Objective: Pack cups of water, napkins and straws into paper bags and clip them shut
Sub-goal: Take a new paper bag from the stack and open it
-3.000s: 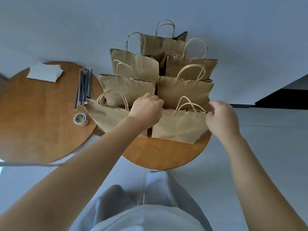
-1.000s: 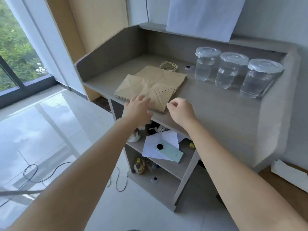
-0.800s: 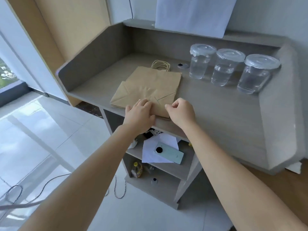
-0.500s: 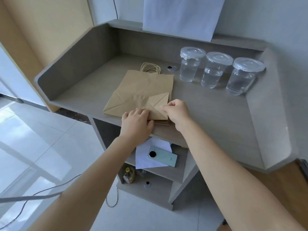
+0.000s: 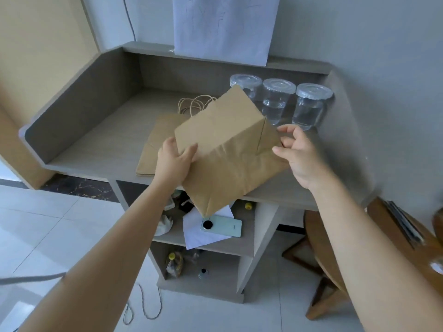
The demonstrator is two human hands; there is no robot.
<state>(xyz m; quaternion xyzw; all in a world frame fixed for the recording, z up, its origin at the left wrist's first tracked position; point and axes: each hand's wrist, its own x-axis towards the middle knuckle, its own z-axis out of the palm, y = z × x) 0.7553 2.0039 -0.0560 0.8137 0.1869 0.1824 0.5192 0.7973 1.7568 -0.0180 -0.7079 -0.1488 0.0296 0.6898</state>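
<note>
A flat folded brown paper bag (image 5: 227, 149) is lifted off the grey counter (image 5: 96, 140) and tilted, its folded bottom towards me. My left hand (image 5: 173, 161) grips its left edge, thumb on top. My right hand (image 5: 299, 152) is at the bag's right edge, fingers spread and relaxed, touching it. More flat paper bags (image 5: 155, 149) lie on the counter below, their twine handles (image 5: 191, 105) showing behind. Three lidded clear cups of water (image 5: 278, 101) stand in a row at the back right; the lifted bag partly hides the left one.
The counter has raised side and back walls. A white sheet (image 5: 223, 25) hangs on the wall above. Shelves below hold a green phone (image 5: 221, 227), paper and small bottles. A wooden table (image 5: 407, 238) edge is at the right. A cord (image 5: 143, 305) lies on the floor.
I turned from the round table of packed bags to the counter. Both hands reached the stack's near edge, and the top bag is now lifted and tilted up.
</note>
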